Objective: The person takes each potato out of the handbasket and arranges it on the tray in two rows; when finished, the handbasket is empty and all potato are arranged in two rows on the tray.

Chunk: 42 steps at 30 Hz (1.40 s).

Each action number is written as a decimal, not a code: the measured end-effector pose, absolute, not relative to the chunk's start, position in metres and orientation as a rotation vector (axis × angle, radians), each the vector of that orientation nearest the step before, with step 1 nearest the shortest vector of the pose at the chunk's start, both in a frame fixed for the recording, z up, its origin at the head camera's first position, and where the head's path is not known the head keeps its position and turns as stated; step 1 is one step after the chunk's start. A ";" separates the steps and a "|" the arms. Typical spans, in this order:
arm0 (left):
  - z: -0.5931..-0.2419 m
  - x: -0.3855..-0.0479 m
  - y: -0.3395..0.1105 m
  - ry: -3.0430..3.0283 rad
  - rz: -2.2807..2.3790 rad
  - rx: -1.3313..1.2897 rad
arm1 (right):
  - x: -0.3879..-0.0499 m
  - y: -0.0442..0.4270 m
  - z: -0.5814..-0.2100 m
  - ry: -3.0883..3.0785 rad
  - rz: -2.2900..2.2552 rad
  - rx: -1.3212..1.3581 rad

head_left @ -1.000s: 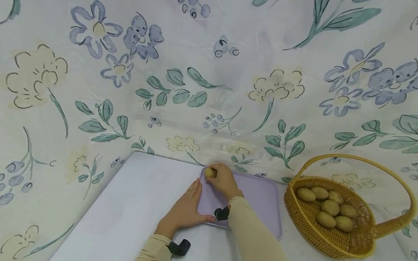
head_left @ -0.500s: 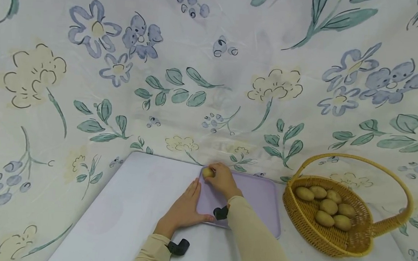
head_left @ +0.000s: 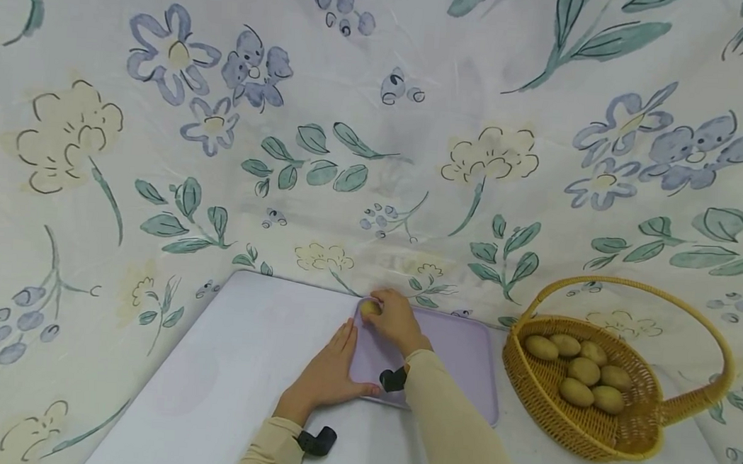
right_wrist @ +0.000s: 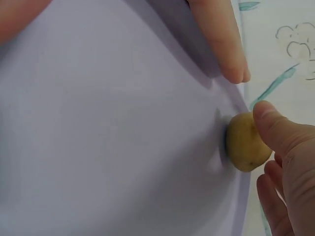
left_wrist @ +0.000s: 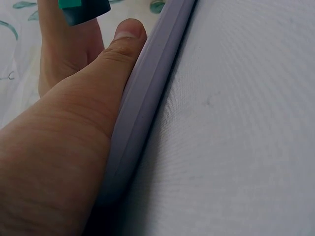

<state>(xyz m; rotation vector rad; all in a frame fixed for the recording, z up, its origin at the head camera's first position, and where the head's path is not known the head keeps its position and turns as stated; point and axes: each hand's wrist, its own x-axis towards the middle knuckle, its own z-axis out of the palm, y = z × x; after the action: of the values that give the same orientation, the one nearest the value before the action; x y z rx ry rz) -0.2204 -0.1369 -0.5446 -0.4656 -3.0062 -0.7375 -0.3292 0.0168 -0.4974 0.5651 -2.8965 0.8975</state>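
Your right hand (head_left: 398,324), the nearer, pinches a potato (right_wrist: 242,143) at the 10 o'clock corner of the tray (head_left: 460,354); your left hand (head_left: 324,378), thumb spread wide, has it at 1 o'clock; its long axis is unclear.

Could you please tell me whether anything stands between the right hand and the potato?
Nothing visible does: the right hand holds the potato directly, at the far left corner of the tray. The left hand rests at the tray's left edge, not between them.
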 end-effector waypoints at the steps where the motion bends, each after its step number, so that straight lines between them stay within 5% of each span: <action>1: -0.545 -0.221 -0.136 -3.012 -0.736 -0.462 | -0.330 0.018 -0.496 -2.902 0.895 0.566; 42: -0.548 -0.228 -0.128 -2.989 -0.793 -0.399 | -0.304 0.090 -0.427 -2.589 0.991 0.636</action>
<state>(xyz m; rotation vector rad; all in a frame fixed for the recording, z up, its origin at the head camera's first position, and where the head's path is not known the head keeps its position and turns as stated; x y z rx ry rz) -0.2280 -0.1277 -0.5485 -0.3991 -2.9894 -0.7929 -0.3035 0.0901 -0.4273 0.6364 -2.5889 0.9915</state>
